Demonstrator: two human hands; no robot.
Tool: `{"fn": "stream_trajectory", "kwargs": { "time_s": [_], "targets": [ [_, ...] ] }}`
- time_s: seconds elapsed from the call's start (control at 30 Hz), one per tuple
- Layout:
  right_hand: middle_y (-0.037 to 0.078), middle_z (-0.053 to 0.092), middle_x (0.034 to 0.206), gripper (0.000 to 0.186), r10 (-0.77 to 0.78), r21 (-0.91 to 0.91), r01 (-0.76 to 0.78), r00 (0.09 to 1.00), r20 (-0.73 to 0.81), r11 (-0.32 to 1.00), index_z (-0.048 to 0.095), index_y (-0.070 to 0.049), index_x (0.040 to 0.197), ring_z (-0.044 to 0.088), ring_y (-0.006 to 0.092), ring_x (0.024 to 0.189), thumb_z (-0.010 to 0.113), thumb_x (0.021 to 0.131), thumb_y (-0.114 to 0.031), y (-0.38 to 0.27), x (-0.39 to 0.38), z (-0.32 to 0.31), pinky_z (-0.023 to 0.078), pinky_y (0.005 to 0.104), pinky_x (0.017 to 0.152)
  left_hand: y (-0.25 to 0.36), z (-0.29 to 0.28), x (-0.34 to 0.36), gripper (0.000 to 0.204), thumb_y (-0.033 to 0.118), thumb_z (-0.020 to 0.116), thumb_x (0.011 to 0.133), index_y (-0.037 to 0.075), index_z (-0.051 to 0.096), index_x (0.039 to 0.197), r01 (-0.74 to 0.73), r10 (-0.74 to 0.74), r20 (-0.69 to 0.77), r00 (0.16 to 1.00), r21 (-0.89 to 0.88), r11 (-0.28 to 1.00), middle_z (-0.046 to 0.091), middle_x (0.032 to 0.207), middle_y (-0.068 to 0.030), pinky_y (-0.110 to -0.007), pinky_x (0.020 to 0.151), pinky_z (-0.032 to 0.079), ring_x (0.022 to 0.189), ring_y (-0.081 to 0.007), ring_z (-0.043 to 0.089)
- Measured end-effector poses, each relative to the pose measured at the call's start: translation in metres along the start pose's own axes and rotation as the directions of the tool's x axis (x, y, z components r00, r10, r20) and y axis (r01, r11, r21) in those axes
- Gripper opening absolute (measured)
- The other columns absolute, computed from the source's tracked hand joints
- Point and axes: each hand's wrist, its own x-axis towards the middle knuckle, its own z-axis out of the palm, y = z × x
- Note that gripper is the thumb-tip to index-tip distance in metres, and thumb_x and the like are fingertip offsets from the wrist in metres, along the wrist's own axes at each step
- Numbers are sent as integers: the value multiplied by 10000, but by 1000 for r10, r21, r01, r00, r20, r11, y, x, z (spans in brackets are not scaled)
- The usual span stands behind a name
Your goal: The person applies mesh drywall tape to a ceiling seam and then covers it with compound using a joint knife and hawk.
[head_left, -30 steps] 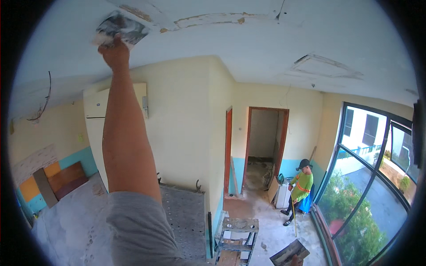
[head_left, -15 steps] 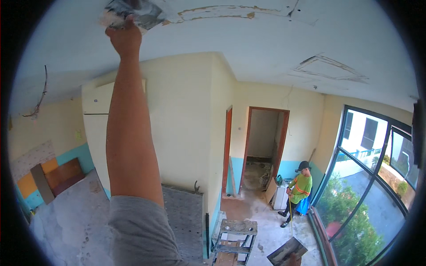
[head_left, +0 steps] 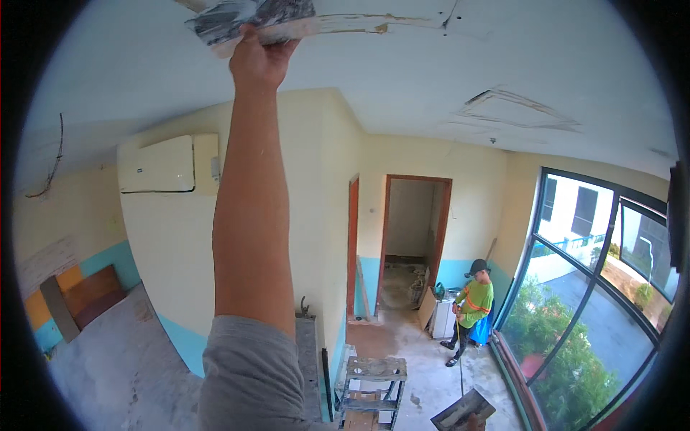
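My left hand (head_left: 262, 54) is raised at the top of the view, gripping a wide metal putty blade (head_left: 251, 14) smeared with pale filler and held against the ceiling, near long patched strips (head_left: 381, 29) with flaking tan edges. My bare forearm and grey sleeve fill the middle. Low at the right, my right hand (head_left: 474, 422), mostly cut off by the lower edge, holds a second flat metal plate (head_left: 460, 406) smudged with grey.
A stepladder (head_left: 375, 370) stands below, beside a grey perforated platform (head_left: 309, 373). A co-worker (head_left: 474, 302) in a green shirt holds a yellow tape near the large window (head_left: 575, 302). Loose wires (head_left: 54, 165) hang at left; boards (head_left: 100, 294) lean on the wall beneath.
My left hand and the blade have moved rightward along the ceiling, uncovering more of the wall unit at left. The plate low at right has shifted slightly.
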Motion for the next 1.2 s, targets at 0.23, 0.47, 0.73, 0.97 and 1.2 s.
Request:
{"fn": "stream_trajectory", "kwargs": {
  "time_s": [0.23,0.47,0.73,0.97,1.2],
  "targets": [
    [51,579,978,280,259,454,-185,960,-107,871,590,-32,1035,523,178,909,534,968,-298,-63,-28,10,449,319,808,-64,-38,-43,347,257,408,1044,12,476,1280,327,-227,-469,854,142,935,512,1303,-158,-520,945,499,1157,-315,535],
    [131,596,1165,423,226,830,-195,970,86,523,466,-27,1321,624,282,1019,525,966,-250,-83,-20,6,524,439,886,-127,-21,-326,353,229,547,974,-24,543,1221,709,-710,-314,630,-140,691,596,1125,-120,-399,920,474,1031,-237,581],
    [143,614,1149,412,222,753,-261,963,155,605,484,-17,1296,651,306,984,514,970,-268,-132,-38,3,555,472,855,-81,128,-598,326,291,600,912,8,645,1067,976,-976,38,-216,-1,-216,641,930,-113,-363,832,483,915,-217,604],
    [89,596,1177,398,42,733,13,998,-56,680,473,-35,1299,606,203,1026,603,963,-204,-190,-48,-27,510,381,909,-65,97,-632,606,210,778,774,-58,487,1234,891,-976,-189,112,454,14,652,1055,-156,-351,770,545,912,-235,661],
    [72,588,1192,460,-207,484,335,931,-299,808,442,-20,1335,585,180,1063,619,958,-214,-186,-35,-29,477,372,939,-16,194,-566,522,175,753,796,17,500,1225,782,-937,-24,348,558,276,658,1077,-140,-362,817,531,943,-240,665]
  ]
}}
